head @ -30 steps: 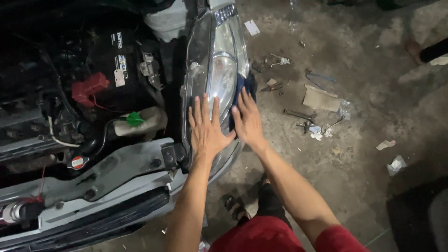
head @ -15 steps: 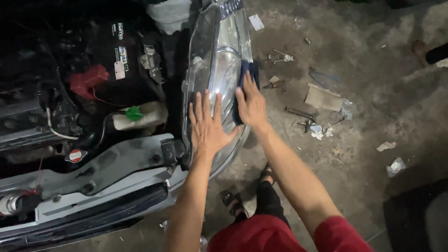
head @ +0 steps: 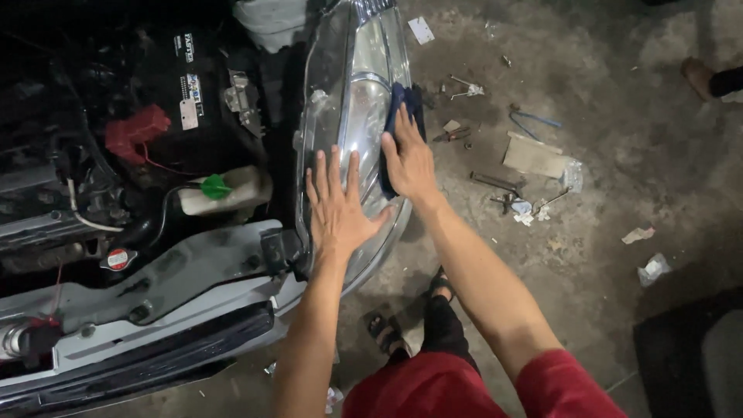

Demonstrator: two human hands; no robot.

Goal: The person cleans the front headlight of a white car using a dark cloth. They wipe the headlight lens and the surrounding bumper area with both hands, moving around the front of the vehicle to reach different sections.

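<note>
- Now the left hand lies flat and open on the headlight, fingers spread and pointing toward 12 o'clock, palm pressed to the clear lens.
- The right hand sits just beside it at about 2 o'clock, open too, its palm and fingers pressing a dark blue cloth against the outer edge of the lens rather than gripping it.
- That cloth shows above the fingertips and along the lens rim, touching the glass.
- The headlight stands at the corner of the car, running from 12 o'clock down toward the middle of the view, with the open engine bay to its 9 o'clock.
- A battery with a red cap sits in the bay, and a white tank with a green cap lies nearer the lens.
- Small tools and scraps of paper are scattered on the concrete floor at 3 o'clock.
- At 6 o'clock, red shorts and a sandalled foot show.
</note>
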